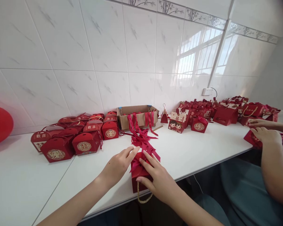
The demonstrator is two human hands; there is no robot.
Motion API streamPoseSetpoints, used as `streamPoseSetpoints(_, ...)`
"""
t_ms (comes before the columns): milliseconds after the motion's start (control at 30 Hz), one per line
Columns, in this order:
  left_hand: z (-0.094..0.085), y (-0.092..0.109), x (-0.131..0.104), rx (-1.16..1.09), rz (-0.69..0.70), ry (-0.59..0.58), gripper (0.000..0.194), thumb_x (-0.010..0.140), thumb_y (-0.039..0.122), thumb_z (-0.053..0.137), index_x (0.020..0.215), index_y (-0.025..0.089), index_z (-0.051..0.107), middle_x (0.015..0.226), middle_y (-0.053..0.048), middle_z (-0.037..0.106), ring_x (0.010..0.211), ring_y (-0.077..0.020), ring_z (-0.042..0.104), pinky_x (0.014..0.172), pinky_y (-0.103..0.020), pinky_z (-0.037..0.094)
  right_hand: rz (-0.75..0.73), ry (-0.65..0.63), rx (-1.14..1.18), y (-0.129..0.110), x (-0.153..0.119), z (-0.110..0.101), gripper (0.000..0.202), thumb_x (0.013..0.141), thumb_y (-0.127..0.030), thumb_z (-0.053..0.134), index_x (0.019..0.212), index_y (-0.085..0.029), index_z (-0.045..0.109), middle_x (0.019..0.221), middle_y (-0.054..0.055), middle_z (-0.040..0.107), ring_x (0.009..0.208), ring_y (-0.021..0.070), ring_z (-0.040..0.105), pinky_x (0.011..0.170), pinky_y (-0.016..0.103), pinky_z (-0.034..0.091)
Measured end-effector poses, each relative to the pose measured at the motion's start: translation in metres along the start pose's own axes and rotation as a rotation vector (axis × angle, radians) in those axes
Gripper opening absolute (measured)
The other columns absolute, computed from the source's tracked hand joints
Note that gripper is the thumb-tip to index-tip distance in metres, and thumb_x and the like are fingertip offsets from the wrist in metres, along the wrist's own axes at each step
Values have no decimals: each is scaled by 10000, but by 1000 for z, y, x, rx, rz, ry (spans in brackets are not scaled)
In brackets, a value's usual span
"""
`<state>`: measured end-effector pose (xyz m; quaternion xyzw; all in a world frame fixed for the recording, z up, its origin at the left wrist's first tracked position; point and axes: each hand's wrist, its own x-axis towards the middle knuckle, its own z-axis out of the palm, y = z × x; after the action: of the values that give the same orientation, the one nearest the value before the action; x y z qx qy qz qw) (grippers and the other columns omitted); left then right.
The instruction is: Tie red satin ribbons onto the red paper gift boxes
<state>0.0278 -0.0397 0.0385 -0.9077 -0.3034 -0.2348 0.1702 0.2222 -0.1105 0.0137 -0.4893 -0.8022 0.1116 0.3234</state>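
A small red gift box [137, 185] with a twisted gold rope handle [145, 201] stands at the table's front edge. A magenta ribbon bow [137, 164] lies on its top. My right hand [159, 177] rests over the box and bow, fingers stretched out and apart, the thumb low near the handle. At the box's left side is my left hand [118, 166], its fingers extended beside the bow; their undersides are hidden. Just behind the box, loose magenta ribbons [141, 138] trail across the white table [94, 175].
Behind the ribbons a cardboard box [124, 122] has ribbons over its rim. Red gift boxes [58, 150] cluster at left, and more gift boxes [176, 122] stand at right. Another person's hands [267, 136] touch a red box at far right. A red rounded object [0, 125] is at far left.
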Motion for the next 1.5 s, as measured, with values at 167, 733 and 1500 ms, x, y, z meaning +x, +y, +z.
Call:
streamPoseSetpoints(167,-6,1,-11,-56,-67,112,226,851,109,391,1040,171,498,1015,-94,595,934,-212,598,772,-313,514,1,20,3,0,-1,3,607,878,-490,495,1379,-151,437,1501,107,265,1359,336,291,1078,504,353)
streamPoseSetpoints(733,-14,29,-9,-649,-495,-80,267,887,346,430,665,197,441,659,18,492,612,-126,478,566,-222,429,-26,1,-62,-3,2,-2,617,871,-468,519,1370,-112,444,1479,145,296,1334,334,340,1078,503,345)
streamPoseSetpoints(1500,40,12,-72,-965,-966,73,493,701,600,612,994,214,521,1027,-88,634,1005,-261,632,850,-369,543,150,293,101,40,-17,-45,498,906,-426,472,1359,-218,467,1440,91,396,1312,245,401,1081,406,369)
